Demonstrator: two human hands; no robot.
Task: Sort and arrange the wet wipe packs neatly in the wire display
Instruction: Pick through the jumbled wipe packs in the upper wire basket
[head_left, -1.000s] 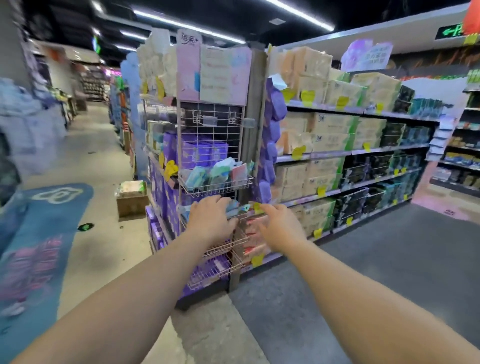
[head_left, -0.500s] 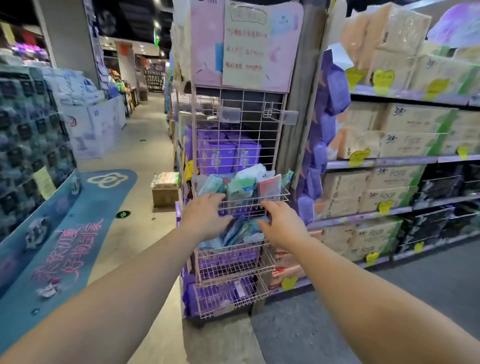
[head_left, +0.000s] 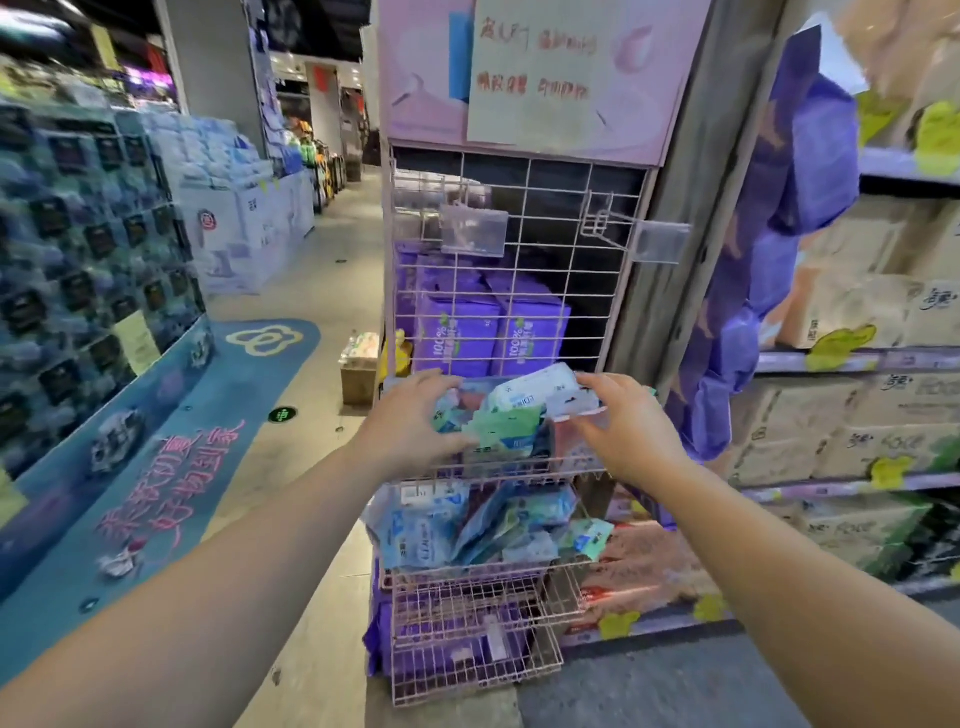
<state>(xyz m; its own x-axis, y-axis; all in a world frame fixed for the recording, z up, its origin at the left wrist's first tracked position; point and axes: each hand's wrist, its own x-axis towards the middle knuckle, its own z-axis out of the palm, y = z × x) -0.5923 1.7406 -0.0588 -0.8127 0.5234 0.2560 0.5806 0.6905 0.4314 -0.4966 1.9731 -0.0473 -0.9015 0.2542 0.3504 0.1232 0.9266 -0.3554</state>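
A pink wire display (head_left: 519, 249) with stacked baskets stands straight ahead. Its upper basket (head_left: 524, 470) holds a jumble of blue, green and white wet wipe packs (head_left: 511, 428). My left hand (head_left: 413, 423) rests on the packs at the basket's left side, fingers spread over them. My right hand (head_left: 628, 431) is at the right side, its fingers touching a white pack (head_left: 540, 392) that lies on top. The basket below holds more loose blue and green packs (head_left: 478, 525), lying crooked. Lower baskets (head_left: 467, 654) hold purple packs.
Purple boxes (head_left: 493, 332) sit behind the wire grid. Shelves of tissue cartons (head_left: 857, 312) run along the right. A cardboard box (head_left: 358, 364) stands on the floor left of the display. Stacked goods (head_left: 93, 249) and a blue floor mat (head_left: 171, 457) line the aisle's left.
I have come closer to the display. Both hands rose from the lower basket's front to the upper basket and now lie on its packs.
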